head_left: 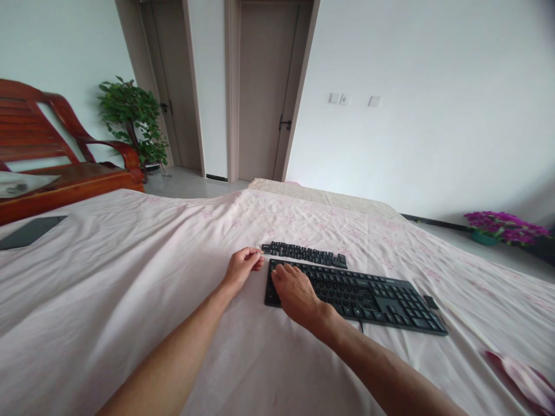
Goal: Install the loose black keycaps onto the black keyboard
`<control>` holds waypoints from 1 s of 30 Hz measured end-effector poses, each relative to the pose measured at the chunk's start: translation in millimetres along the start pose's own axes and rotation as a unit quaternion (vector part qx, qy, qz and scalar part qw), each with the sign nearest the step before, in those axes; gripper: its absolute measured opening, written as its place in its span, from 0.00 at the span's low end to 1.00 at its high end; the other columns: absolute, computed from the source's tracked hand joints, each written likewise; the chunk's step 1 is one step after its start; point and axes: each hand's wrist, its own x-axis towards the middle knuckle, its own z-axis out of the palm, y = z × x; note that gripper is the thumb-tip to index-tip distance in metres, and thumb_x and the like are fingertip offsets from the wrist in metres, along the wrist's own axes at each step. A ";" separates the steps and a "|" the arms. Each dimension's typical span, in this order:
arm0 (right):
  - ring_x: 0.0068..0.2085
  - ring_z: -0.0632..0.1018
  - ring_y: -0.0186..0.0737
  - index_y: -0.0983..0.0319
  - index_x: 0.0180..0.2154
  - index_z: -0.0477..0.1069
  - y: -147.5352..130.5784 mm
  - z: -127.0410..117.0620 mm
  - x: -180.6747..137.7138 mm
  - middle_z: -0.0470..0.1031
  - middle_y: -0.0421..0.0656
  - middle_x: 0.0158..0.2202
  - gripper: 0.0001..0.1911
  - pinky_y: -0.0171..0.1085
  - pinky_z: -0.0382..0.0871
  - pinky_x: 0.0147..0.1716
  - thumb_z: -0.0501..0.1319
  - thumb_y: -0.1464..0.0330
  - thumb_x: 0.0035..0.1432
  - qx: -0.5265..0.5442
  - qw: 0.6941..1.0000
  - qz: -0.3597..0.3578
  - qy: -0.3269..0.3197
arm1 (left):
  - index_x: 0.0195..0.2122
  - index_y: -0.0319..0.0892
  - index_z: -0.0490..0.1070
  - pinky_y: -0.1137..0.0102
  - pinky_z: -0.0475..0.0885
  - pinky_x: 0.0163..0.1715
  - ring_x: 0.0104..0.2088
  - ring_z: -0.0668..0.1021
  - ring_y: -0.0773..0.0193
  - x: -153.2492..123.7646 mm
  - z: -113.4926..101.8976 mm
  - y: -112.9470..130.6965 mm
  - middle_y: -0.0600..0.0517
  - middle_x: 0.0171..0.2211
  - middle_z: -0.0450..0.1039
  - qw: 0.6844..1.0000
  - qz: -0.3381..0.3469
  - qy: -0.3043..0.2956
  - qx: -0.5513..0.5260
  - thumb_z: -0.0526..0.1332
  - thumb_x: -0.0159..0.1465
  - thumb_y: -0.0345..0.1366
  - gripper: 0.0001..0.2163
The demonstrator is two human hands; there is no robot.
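Note:
A black keyboard (368,297) lies on a pale pink sheet (130,289). Behind it runs a row of loose black keycaps (303,253). My left hand (240,267) is curled, its fingertips pinched together at the left end of that row, apparently on a small keycap. My right hand (295,292) rests palm down on the keyboard's left end, its fingers pressed on the keys. One single keycap (430,301) lies off the keyboard's right end.
A dark flat tablet-like thing (30,231) lies at the sheet's left edge. A red wooden bench (65,167) and a potted plant (132,118) stand at the left. Purple flowers (503,225) sit at the right. Pink cloth (524,375) lies at lower right.

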 end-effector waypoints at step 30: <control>0.50 0.66 0.49 0.58 0.36 0.81 83.2 29.2 132.1 0.77 0.48 0.45 0.12 0.41 0.55 0.45 0.58 0.70 0.54 0.057 0.985 0.160 -0.027 | 0.37 0.36 0.75 0.71 0.74 0.30 0.28 0.78 0.65 4.3 2.0 -2.1 0.47 0.30 0.78 0.999 0.002 0.049 -0.014 0.65 0.54 0.45 0.17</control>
